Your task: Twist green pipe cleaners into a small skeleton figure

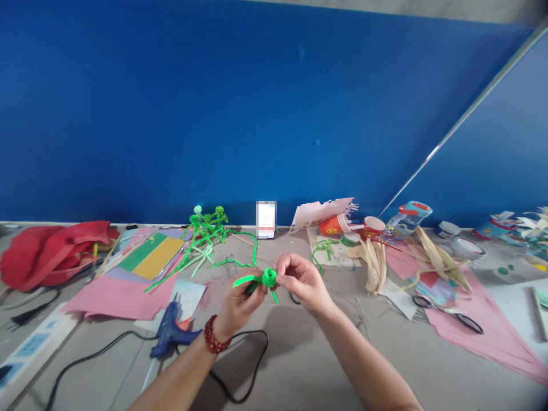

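While a blue plastic glue gun [169, 332] lies on the grey bench [299, 365], twisted green figures [208, 219] near its back edge, the left hand [242, 304] and right hand [305, 282] above it pinch a coiled, fuzzy green pipe cleaner [269, 278], fingers nearly closed.

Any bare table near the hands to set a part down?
Two patches of table: between cable loop and right forearm; between that forearm and the right-hand pink paper. Crowded: left, with glue gun, power strip; far edge, with green stems, cups, husks.
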The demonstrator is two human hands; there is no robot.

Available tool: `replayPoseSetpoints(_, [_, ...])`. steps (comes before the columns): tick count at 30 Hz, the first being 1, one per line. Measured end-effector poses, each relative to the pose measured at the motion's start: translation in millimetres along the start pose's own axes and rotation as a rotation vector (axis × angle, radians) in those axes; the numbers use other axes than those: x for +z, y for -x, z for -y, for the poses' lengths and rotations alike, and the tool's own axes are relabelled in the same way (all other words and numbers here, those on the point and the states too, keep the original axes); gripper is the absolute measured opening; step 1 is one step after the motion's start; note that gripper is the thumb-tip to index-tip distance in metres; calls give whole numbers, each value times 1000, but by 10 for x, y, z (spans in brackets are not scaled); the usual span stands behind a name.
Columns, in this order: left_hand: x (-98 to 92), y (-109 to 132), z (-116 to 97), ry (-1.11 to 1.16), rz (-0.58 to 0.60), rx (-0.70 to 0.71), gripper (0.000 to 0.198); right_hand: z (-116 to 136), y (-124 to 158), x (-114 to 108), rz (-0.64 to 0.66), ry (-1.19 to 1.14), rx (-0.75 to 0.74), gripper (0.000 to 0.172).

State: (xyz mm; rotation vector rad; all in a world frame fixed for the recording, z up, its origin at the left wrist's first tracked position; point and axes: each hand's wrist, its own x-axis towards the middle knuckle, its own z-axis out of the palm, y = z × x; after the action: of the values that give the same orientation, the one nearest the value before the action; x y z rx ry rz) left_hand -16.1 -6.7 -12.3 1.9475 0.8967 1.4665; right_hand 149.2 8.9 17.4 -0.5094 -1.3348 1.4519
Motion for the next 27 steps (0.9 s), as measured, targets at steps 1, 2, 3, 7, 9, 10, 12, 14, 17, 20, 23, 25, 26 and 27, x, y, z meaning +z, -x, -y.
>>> replayPoseSetpoints(1, [3, 1, 12, 4, -9, -7, 20, -7, -2, -1, -12, -5, 7, 30])
replayPoseSetpoints(2, [6, 3, 26, 16, -21, -14, 20, -10, -3, -3, -24, -5, 14, 31])
replayPoseSetpoints(3, [10, 6, 39, 30, -27, -26, 21, -9, -2, -5, -35, -2, 21, 30])
replayPoseSetpoints(7, [26, 6, 66, 64, -31, -71, 21, 13, 12, -24, -44, 9, 52, 28])
replayPoseSetpoints(9, [34, -1, 62, 72, -25, -69, 20, 21, 19, -38, -37, 1, 54, 25])
replayPoseSetpoints(10, [36, -5, 59, 79, -20, -64, 19, 24, 22, -45, -34, -2, 50, 23])
replayPoseSetpoints(12, [38, -8, 57, 95, -5, -65, 19, 31, 25, -62, -21, 8, 34, 24])
replayPoseSetpoints(14, [37, -2, 63, 117, 1, -84, 19, 46, 24, -81, 17, 59, 18, 26])
replayPoseSetpoints(17, [32, 12, 81, 142, 7, -114, 22, 81, 28, -110, 106, 184, 0, 22])
replayPoseSetpoints(20, [32, 19, 92, 151, 36, -120, 23, 111, 40, -130, 136, 278, -23, 18])
replayPoseSetpoints(23, [38, 32, 107, 160, 61, -119, 21, 123, 48, -140, 128, 367, -59, 15])
replayPoseSetpoints(25, [42, 58, 126, 134, 48, -125, 17, 126, 49, -147, 123, 436, -80, 14])
replayPoseSetpoints(26, [42, 75, 137, 109, 34, -127, 14, 128, 50, -150, 117, 474, -90, 14])
replayPoseSetpoints(27, [41, 93, 148, 79, 20, -126, 11, 132, 52, -155, 110, 517, -99, 13])
